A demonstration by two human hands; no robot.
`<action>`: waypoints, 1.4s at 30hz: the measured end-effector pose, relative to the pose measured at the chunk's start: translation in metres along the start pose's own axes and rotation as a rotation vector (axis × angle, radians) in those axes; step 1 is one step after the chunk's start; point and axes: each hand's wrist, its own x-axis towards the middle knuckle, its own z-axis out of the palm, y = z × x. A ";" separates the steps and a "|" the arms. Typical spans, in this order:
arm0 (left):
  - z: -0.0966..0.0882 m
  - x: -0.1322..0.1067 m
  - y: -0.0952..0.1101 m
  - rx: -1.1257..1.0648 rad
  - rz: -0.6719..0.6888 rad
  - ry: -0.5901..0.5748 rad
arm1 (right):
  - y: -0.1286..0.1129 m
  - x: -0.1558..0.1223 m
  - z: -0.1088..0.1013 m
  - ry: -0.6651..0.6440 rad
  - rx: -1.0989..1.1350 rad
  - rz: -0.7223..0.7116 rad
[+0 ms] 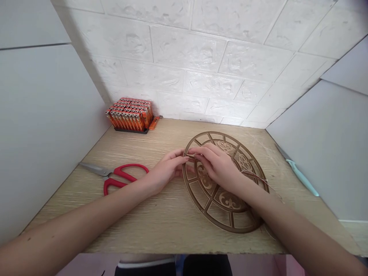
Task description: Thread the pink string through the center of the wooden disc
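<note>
A round laser-cut wooden fretwork disc lies flat on the board, with spokes and scrolled panels in brown wood. My right hand rests over its upper part, and its fingertips pinch a spoke near the left rim. My left hand comes in from the left, with its fingertips meeting the same spot on the rim. A thin strand of wire or thread runs from under my right wrist across the disc. Whatever lies between my fingertips is too small to tell.
Red-handled scissors lie left of my left hand on the pale wood-grain board. A black stand of orange lighters sits at the back left, one loose lighter beside it. A pale green strip lies along the right wall.
</note>
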 end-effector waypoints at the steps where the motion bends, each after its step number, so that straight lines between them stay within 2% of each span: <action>1: 0.000 0.000 0.000 0.002 0.002 -0.001 | 0.000 0.000 0.000 0.004 -0.003 -0.005; 15: 0.000 0.002 0.000 -0.078 -0.017 0.022 | 0.005 -0.001 0.008 0.023 -0.021 -0.075; 34: 0.000 0.004 0.000 -0.106 -0.031 0.035 | 0.003 -0.004 0.022 0.014 -0.136 -0.067; 42: 0.001 0.003 0.002 -0.107 -0.057 0.080 | 0.000 -0.003 0.010 -0.043 -0.108 -0.016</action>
